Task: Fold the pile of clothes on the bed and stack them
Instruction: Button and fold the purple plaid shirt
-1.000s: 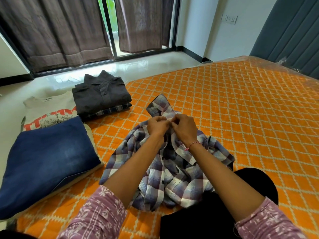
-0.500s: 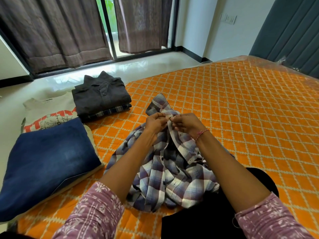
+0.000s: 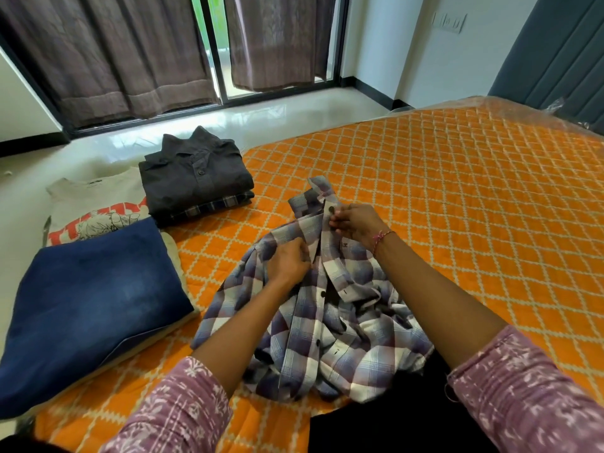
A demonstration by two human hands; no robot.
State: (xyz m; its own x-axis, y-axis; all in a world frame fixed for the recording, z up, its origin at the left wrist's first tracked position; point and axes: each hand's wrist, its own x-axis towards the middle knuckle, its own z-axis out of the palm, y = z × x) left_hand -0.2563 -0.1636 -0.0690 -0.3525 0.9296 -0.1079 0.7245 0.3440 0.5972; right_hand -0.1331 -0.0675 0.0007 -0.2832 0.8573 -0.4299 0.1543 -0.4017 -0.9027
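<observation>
A purple and white plaid shirt (image 3: 327, 322) lies rumpled on the orange quilted bed (image 3: 457, 207), collar away from me. My right hand (image 3: 354, 225) pinches the button placket just below the collar, next to a dark button. Lower down, my left hand (image 3: 289, 264) grips the other front edge of the shirt. To the left, folded blue jeans (image 3: 88, 305) lie on a folded printed T-shirt (image 3: 94, 210). Behind them a folded dark grey shirt (image 3: 196, 173) tops a small stack.
A black garment (image 3: 392, 416) lies at the bed's near edge under the plaid shirt. White floor (image 3: 261, 116), brown curtains and a glass door are beyond the bed. A grey headboard (image 3: 562, 53) stands at the right.
My hands were together at the collar; now the left hand has dropped lower on the shirt front while the right stays near the top button. The shirt has spread a little.
</observation>
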